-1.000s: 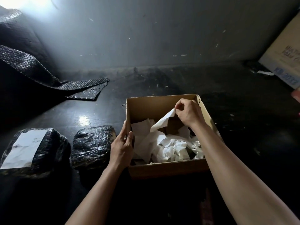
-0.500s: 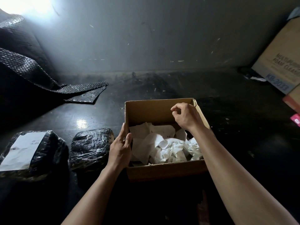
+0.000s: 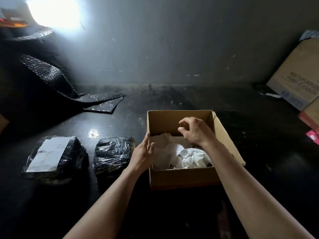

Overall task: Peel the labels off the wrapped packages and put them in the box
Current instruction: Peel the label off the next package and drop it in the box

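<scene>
1. Your left hand (image 3: 143, 152): nearest item, laid along the left wall of the box (image 3: 183, 177). Fingers straight and together, touching the cardboard at the rim. It holds nothing.
2. Box: open-topped brown cardboard, standing on the dark table (image 3: 262, 152) directly in front of you, its right flap splayed outward.
3. Peeled labels (image 3: 188, 156): a loose heap of white paper, some sheets flat and some crumpled, lying inside the box and covering its floor.
4. Your right hand (image 3: 196, 132): hovers over the back half of the box, above the paper. Fingers loosely curled, thumb and forefinger apart, nothing between them.
5. Bare package (image 3: 114, 153): black, wrapped in clear film, no label on top. It lies just beside the box on the left, close to your left hand.
6. Labelled package (image 3: 69, 163): same black wrap, further left, near the bare one but apart from it. A white label (image 3: 49, 153) lies flat on its top face.
7. Black bubble wrap (image 3: 51, 76): a sheet draped down at far left, its end trailing onto the table.
8. Large carton (image 3: 296, 78): far right, tilted against the grey wall (image 3: 172, 49), blue print on its side too blurred to read.
</scene>
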